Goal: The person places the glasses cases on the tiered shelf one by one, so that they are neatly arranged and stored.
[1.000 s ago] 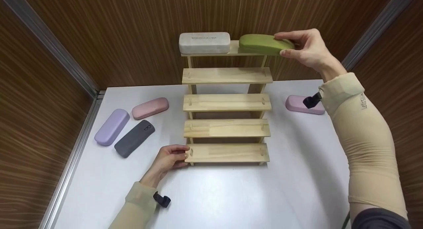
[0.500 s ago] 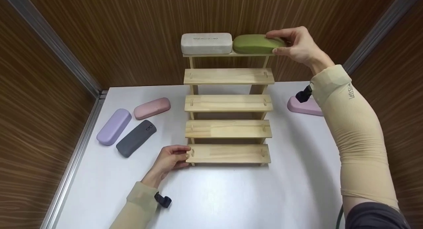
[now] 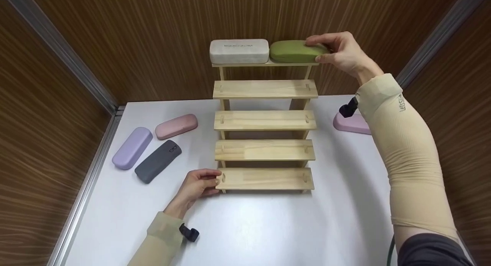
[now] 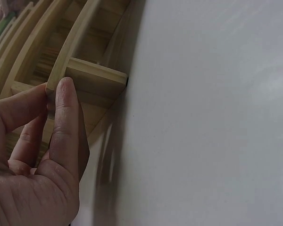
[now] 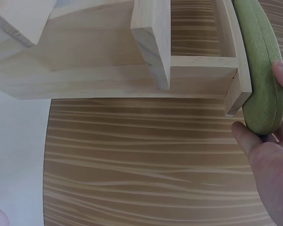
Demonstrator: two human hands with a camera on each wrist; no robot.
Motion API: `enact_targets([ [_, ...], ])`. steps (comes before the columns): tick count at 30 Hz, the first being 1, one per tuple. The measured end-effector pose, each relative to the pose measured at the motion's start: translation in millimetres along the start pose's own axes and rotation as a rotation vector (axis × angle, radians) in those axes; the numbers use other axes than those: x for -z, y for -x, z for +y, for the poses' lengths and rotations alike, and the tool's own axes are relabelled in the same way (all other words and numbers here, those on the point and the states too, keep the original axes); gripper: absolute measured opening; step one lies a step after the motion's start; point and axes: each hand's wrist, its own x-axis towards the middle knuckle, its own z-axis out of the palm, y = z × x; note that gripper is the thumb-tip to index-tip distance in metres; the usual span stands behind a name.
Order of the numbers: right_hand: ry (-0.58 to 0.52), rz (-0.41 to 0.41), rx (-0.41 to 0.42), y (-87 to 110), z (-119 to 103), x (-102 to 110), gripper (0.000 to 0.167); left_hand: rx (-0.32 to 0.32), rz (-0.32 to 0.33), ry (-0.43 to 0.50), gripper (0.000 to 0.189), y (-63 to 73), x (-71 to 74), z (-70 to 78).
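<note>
A stepped wooden rack stands on the white table. My left hand pinches the left end of its lowest shelf; in the left wrist view the thumb and fingers are at the board's edge. On the top shelf, a green glasses case sits right beside a white glasses case with lettering on its lid. My right hand holds the green case by its right end. In the right wrist view that case lies against the top board, its end between thumb and fingers.
Left of the rack lie a pink case, a lilac case and a dark grey case with a glasses mark. On the right, a mauve case is partly behind my sleeve. Wood-grain walls enclose the table.
My right hand has slid the green case left along the top shelf, nearer the white case, and it now sits level. My left hand has stayed at the lowest shelf.
</note>
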Motion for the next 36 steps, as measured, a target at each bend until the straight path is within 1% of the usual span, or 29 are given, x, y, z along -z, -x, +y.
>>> enact_targets([
  [4,-0.005,0.005,0.004,-0.4,-0.3,-2.0,0.054,-0.004,0.0,-0.008,0.032,-0.5,0.7,-0.4],
  [12,0.024,0.012,0.0,2.0,0.3,-0.8,0.053,-0.011,-0.003,-0.031,0.031,-1.8,0.1,-0.6],
  [17,0.01,0.022,0.009,3.9,1.1,1.8,0.053,-0.009,-0.006,-0.031,0.032,-3.0,-1.9,-0.4],
  [22,-0.053,0.043,0.02,10.4,1.1,6.1,0.054,0.003,0.003,-0.022,0.032,-3.9,-3.5,0.0],
  [26,-0.125,0.053,0.035,16.6,-0.5,10.6,0.052,0.005,0.001,-0.019,0.031,-4.1,-3.4,0.1],
  [31,-0.18,0.055,0.052,25.3,-2.3,18.1,0.049,-0.004,-0.005,-0.029,0.031,-5.2,-2.2,-0.3],
  [33,-0.176,0.063,0.053,29.8,-1.8,21.7,0.049,-0.007,-0.008,-0.035,0.031,-5.3,-1.5,-0.5],
  [36,-0.11,0.078,0.049,38.2,-0.2,27.4,0.049,-0.008,-0.007,-0.043,0.031,-5.4,-0.4,-0.3],
])
